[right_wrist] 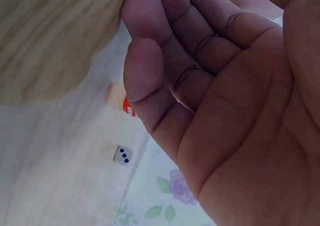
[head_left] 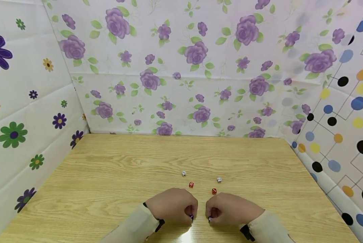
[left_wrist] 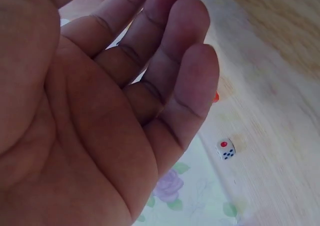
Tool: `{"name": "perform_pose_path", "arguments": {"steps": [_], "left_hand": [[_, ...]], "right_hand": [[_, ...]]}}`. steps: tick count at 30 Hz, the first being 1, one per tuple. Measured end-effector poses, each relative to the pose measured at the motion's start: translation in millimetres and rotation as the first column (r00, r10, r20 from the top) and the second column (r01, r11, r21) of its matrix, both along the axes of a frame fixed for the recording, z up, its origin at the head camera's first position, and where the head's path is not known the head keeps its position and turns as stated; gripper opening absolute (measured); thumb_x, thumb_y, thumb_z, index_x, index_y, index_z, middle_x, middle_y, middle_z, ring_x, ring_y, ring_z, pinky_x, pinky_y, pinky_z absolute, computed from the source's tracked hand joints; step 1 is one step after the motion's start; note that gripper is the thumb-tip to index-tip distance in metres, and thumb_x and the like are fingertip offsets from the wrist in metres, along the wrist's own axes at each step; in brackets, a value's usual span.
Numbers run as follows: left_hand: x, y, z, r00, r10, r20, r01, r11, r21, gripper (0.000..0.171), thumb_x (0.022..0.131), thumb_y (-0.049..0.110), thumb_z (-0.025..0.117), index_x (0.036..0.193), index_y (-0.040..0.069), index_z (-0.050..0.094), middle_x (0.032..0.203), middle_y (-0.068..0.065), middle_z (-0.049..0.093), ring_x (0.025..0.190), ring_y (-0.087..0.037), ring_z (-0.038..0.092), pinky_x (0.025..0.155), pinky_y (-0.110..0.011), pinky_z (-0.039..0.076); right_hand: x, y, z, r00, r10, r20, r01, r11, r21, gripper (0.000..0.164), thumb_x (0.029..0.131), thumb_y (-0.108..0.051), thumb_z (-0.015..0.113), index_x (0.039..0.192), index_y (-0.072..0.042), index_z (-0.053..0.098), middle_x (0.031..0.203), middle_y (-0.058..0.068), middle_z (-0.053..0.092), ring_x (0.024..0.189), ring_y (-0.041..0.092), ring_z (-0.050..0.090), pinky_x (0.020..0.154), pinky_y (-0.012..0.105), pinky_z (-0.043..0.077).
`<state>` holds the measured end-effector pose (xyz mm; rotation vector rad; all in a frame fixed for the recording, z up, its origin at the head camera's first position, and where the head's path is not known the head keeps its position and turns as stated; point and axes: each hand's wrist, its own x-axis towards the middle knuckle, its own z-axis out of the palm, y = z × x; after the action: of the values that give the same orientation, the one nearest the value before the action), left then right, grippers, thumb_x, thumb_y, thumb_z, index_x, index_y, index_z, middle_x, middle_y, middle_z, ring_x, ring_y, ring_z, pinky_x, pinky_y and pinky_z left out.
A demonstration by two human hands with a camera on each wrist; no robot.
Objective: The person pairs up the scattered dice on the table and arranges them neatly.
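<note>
Near the front middle of the wooden table, my left hand point(head_left: 174, 204) pinches a small dark die point(head_left: 191, 217) between thumb and fingertips. Facing it across a narrow gap, my right hand point(head_left: 232, 210) pinches another dark die point(head_left: 210, 219) the same way. Both wrist views show the palms and curled fingers, with the pinched dice hidden. Just beyond the left hand lies a red die point(head_left: 191, 184), with a white die point(head_left: 184, 173) farther back. Past the right knuckles sit a red die point(head_left: 214, 191) and a white die point(head_left: 219, 180).
The light wooden table point(head_left: 123, 162) fills the lower scene. A cloth with purple roses point(head_left: 175, 101) hangs along its back edge. Flowered cloth point(head_left: 32, 118) stands at the left side and dotted cloth point(head_left: 330, 135) at the right.
</note>
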<state>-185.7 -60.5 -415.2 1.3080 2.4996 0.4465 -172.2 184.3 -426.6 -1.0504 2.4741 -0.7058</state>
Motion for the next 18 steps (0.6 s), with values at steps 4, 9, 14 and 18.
{"name": "perform_pose_path", "arguments": {"steps": [4, 9, 14, 18], "left_hand": [[1.0, 3, -0.5, 1.000, -0.013, 0.003, 0.013, 1.000, 0.002, 0.019, 0.083, 0.012, 0.082, 0.082, 0.028, 0.070, 0.073, 0.023, 0.056, 0.064, 0.005, 0.048, 0.061, -0.013, 0.043], [3.1, 8, -1.7, 0.998, -0.046, 0.039, 0.045, 0.999, 0.012, 0.018, 0.083, 0.014, 0.084, 0.084, 0.026, 0.071, 0.075, 0.023, 0.058, 0.066, 0.007, 0.050, 0.063, -0.011, 0.043], [5.1, 11, -3.1, 0.997, -0.066, 0.047, 0.065, 0.998, 0.016, 0.018, 0.083, 0.014, 0.085, 0.086, 0.025, 0.072, 0.078, 0.023, 0.060, 0.068, 0.009, 0.051, 0.065, -0.009, 0.044], [6.6, 12, -5.4, 0.997, -0.060, 0.053, 0.059, 0.998, 0.023, 0.018, 0.082, 0.013, 0.085, 0.087, 0.024, 0.072, 0.076, 0.023, 0.059, 0.067, 0.008, 0.050, 0.064, -0.010, 0.044]], "right_hand": [[2.5, -3, -0.9, 1.000, -0.009, 0.002, 0.009, 1.000, 0.010, 0.019, 0.087, -0.010, 0.079, 0.086, -0.026, 0.069, 0.078, -0.022, 0.058, 0.070, -0.005, 0.053, 0.067, 0.019, 0.049], [2.8, -6, -0.5, 0.998, 0.007, 0.058, -0.007, 1.000, -0.012, 0.017, 0.088, -0.009, 0.079, 0.088, -0.024, 0.070, 0.080, -0.022, 0.059, 0.070, -0.005, 0.054, 0.067, 0.019, 0.050], [3.0, -8, -1.6, 0.997, 0.014, 0.081, -0.012, 1.000, -0.022, 0.017, 0.089, -0.009, 0.078, 0.090, -0.023, 0.071, 0.081, -0.022, 0.061, 0.070, -0.005, 0.055, 0.068, 0.018, 0.051], [4.2, -10, -2.5, 0.997, 0.011, 0.071, -0.010, 1.000, -0.018, 0.015, 0.089, -0.010, 0.079, 0.090, -0.023, 0.072, 0.081, -0.022, 0.061, 0.071, -0.005, 0.056, 0.067, 0.019, 0.051]]}}
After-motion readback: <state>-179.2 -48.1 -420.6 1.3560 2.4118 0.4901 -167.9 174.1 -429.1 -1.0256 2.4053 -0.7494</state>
